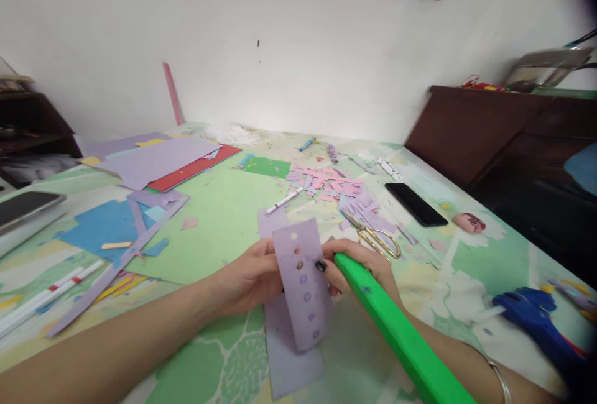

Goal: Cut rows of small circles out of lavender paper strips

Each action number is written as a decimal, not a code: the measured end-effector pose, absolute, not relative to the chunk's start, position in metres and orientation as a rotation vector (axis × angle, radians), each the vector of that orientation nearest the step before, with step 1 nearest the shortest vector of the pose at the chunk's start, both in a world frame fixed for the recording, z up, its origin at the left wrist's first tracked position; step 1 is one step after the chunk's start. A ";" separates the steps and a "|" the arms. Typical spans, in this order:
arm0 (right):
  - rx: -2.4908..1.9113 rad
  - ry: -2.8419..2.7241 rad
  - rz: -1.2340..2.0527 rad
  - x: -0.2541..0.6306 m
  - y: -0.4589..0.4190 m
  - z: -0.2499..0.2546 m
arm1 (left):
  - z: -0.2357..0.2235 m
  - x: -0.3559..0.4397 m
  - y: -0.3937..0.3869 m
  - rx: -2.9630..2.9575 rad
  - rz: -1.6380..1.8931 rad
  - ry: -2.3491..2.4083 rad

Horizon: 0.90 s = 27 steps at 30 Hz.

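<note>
In front of me stands a curved light purple paper strip [303, 304], with a column of holes near its top and drawn purple marks below them. My left hand [254, 276] grips its left edge, the fingers partly hidden behind the paper. At the right edge, my right hand [361, 267] presses its dark-nailed thumb against the strip. A long bright green bar [401, 329] runs from that hand toward the lower right; its kind is unclear. Another flat purple strip [286, 373] lies beneath on the tablecloth. Gold-handled scissors [373, 234] rest just beyond my right hand.
Pink and purple paper scraps [326, 181] lie beyond my hands, near a white marker [284, 201]. At right are a black phone [416, 204] and a blue glue gun [536, 317]. Light green paper [214, 224], blue paper [100, 227] and a red sheet [191, 169] spread leftward.
</note>
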State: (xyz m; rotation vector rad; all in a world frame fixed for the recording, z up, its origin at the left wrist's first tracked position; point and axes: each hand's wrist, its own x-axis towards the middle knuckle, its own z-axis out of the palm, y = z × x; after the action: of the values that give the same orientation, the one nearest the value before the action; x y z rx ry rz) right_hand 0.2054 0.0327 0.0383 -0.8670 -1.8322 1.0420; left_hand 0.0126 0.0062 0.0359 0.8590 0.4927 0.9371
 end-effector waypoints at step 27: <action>-1.083 -1.480 1.039 0.211 0.037 0.053 | 0.022 0.028 0.006 2.020 0.965 1.226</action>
State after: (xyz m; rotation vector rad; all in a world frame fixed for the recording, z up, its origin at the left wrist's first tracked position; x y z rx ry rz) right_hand 0.2107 0.0370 0.0534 -1.0827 -1.4804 1.0390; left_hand 0.0281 0.0064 0.0218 2.0201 1.2262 0.9646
